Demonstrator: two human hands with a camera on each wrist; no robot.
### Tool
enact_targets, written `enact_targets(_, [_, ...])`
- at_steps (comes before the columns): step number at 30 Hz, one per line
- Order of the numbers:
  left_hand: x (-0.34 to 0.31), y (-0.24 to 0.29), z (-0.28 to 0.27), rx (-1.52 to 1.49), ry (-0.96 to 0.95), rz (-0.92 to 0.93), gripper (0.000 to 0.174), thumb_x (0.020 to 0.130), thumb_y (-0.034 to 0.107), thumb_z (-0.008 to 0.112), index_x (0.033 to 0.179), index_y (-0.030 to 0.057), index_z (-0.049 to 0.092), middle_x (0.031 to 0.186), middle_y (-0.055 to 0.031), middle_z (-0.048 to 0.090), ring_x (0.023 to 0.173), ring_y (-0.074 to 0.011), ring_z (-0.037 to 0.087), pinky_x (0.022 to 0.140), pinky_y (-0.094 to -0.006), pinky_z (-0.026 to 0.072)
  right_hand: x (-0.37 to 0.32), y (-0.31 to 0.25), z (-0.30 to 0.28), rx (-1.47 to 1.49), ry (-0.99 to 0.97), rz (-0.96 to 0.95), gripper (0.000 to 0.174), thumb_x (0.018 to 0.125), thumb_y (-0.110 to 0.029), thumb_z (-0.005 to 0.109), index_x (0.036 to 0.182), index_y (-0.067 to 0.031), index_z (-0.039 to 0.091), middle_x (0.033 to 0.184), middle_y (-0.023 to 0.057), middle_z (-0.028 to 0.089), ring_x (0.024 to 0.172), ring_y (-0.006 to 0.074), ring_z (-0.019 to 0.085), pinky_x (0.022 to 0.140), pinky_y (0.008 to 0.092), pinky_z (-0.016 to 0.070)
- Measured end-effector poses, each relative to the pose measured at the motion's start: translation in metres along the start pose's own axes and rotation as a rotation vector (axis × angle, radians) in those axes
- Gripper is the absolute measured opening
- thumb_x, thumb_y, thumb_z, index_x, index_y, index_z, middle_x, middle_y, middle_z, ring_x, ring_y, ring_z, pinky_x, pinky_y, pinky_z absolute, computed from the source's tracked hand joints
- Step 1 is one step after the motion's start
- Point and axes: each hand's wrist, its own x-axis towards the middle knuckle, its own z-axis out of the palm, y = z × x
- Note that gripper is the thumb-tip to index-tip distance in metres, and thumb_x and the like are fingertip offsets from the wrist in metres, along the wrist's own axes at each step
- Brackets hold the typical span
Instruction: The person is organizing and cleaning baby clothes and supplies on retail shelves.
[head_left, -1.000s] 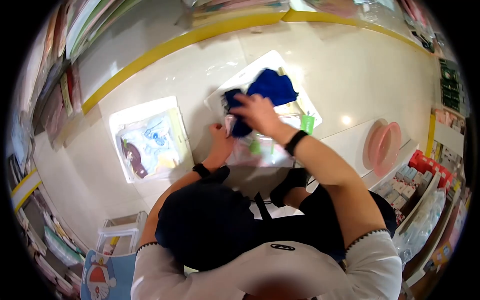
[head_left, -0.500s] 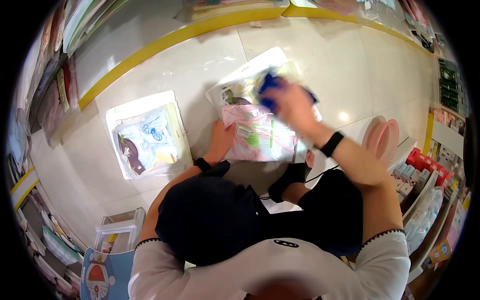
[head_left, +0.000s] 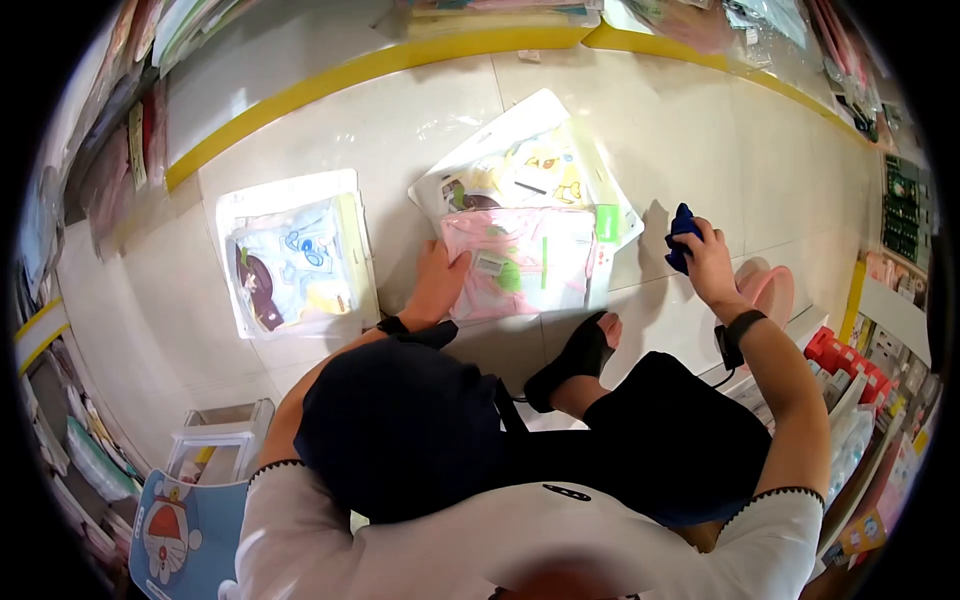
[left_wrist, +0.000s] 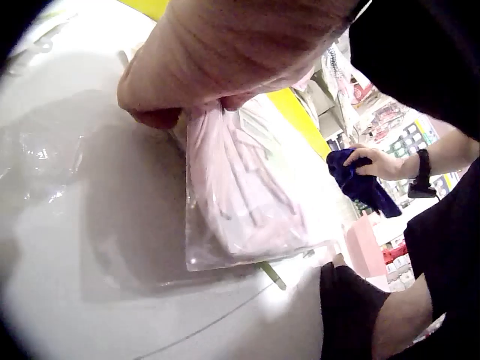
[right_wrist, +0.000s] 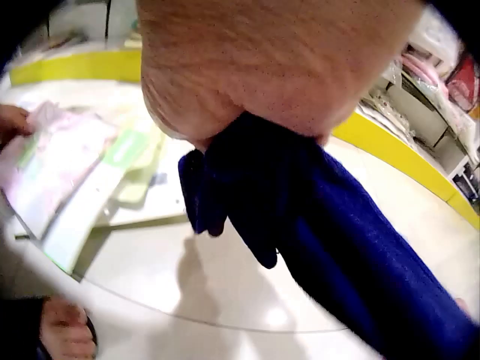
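Observation:
My right hand (head_left: pixel 710 263) grips a crumpled dark blue cloth (head_left: pixel 683 238), held out to the right of the packages. In the right wrist view the cloth (right_wrist: pixel 352 240) hangs down from the hand in a long fold. My left hand (head_left: pixel 437 283) holds the left edge of a clear-wrapped package of pink clothing (head_left: pixel 560 255), thumb on top. The left wrist view shows this pink package (left_wrist: pixel 240 195) tilted, with its fingers partly hidden behind the hand. Beneath it lies a package with yellow printed clothing (head_left: pixel 545 165) on a white backing.
To the left, a package of light blue clothing (head_left: pixel 325 245) lies on the tiled floor. A pink basin (head_left: pixel 770 295) stands at the right, beside shelves of boxed goods. A blue stool seat (head_left: pixel 185 535) is at the lower left. Yellow-edged shelving (head_left: pixel 370 90) runs along the far side.
My right hand has carried the blue cloth from over the packages out to the right, uncovering the pink and yellow ones. The left hand has stayed at the pink package's left edge.

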Motion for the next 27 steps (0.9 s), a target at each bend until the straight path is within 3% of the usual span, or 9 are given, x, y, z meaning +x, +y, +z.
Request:
enact_targets(2, [-0.004,0.009,-0.012,0.149,0.070,0.247,0.029,0.081,0.021,0.060,0.093,-0.0047,0.056,0.097,-0.0238,0.049,0.087,-0.0377,0.049,0.076,-0.0393,0.0414,-0.006,-0.007,0.007,0.153,0.054,0.014,0.035,0.070,0.003,0.060,0.101,-0.0137,0.060,0.119,0.0136,0.046,0.104,0.0345,0.046,0.090,0.0397,0.0407])
enact_targets(5, [0.002,0.015,-0.016,0.035,0.077,0.177,0.030,0.082,0.020,0.060,0.101,-0.0019,0.055,0.094,-0.0204,0.050,0.087,-0.0320,0.049,0.076,-0.0363,0.0410,-0.007,-0.017,0.018,0.306,0.078,-0.031,0.037,0.073,0.003,0.059,0.106,-0.0127,0.057,0.118,0.0158,0.044,0.108,0.0355,0.044,0.094,0.0386,0.0386])
enact_targets(8, [0.009,0.025,-0.009,-0.367,0.064,-0.027,0.028,0.085,0.018,0.058,0.105,-0.0016,0.054,0.092,-0.0160,0.050,0.086,-0.0282,0.049,0.078,-0.0344,0.0405,-0.005,-0.033,0.026,0.420,0.098,-0.019,0.034,0.075,0.002,0.059,0.106,-0.0112,0.057,0.119,0.0167,0.044,0.110,0.0350,0.044,0.096,0.0377,0.0376])
enact_targets(11, [0.009,0.036,-0.002,-0.729,0.032,-0.036,0.024,0.088,0.018,0.055,0.103,-0.0007,0.054,0.094,-0.0110,0.050,0.087,-0.0212,0.049,0.079,-0.0306,0.0403,0.001,-0.041,0.030,0.510,0.141,0.025,0.032,0.077,0.001,0.058,0.107,-0.0105,0.057,0.120,0.0161,0.043,0.111,0.0343,0.044,0.096,0.0369,0.0370])
enact_targets(14, [0.011,0.038,0.001,-0.729,0.047,0.101,0.025,0.090,0.020,0.053,0.105,0.0001,0.054,0.097,-0.0078,0.052,0.089,-0.0165,0.050,0.080,-0.0291,0.0411,0.007,-0.046,0.024,0.549,0.192,0.057,0.030,0.078,0.001,0.057,0.107,-0.0099,0.057,0.121,0.0156,0.043,0.111,0.0338,0.044,0.096,0.0365,0.0370])
enact_targets(17, [0.024,0.031,-0.012,-0.384,0.011,0.264,0.030,0.091,0.021,0.053,0.113,0.0005,0.050,0.101,-0.0070,0.054,0.091,-0.0138,0.052,0.080,-0.0282,0.0425,0.011,-0.040,0.025,0.520,0.204,0.048,0.029,0.080,0.000,0.056,0.107,-0.0096,0.057,0.121,0.0155,0.042,0.111,0.0332,0.044,0.097,0.0357,0.0366])
enact_targets(20, [0.028,0.045,-0.023,-1.005,-0.226,-0.180,0.034,0.092,0.019,0.050,0.120,0.0002,0.044,0.109,-0.0086,0.056,0.095,-0.0175,0.056,0.084,-0.0293,0.0448,0.012,-0.037,0.028,0.535,0.191,0.083,0.029,0.080,0.000,0.056,0.107,-0.0090,0.057,0.121,0.0158,0.042,0.112,0.0327,0.044,0.097,0.0350,0.0362])
enact_targets(23, [0.030,0.062,-0.020,-1.164,-0.101,-0.189,0.036,0.092,0.023,0.051,0.118,-0.0003,0.043,0.107,-0.0088,0.054,0.095,-0.0163,0.054,0.082,-0.0302,0.0455,0.015,-0.035,0.024,0.566,0.228,0.117,0.028,0.080,-0.001,0.055,0.107,-0.0088,0.057,0.121,0.0160,0.042,0.112,0.0320,0.044,0.097,0.0341,0.0358])
enact_targets(27, [0.039,0.058,-0.009,-1.154,0.054,-0.300,0.032,0.091,0.019,0.051,0.115,-0.0009,0.044,0.107,-0.0098,0.055,0.096,-0.0188,0.055,0.083,-0.0336,0.0475,0.024,-0.043,0.016,0.619,0.380,0.182,0.029,0.081,-0.002,0.055,0.109,-0.0091,0.057,0.121,0.0163,0.042,0.112,0.0316,0.044,0.098,0.0335,0.0346])
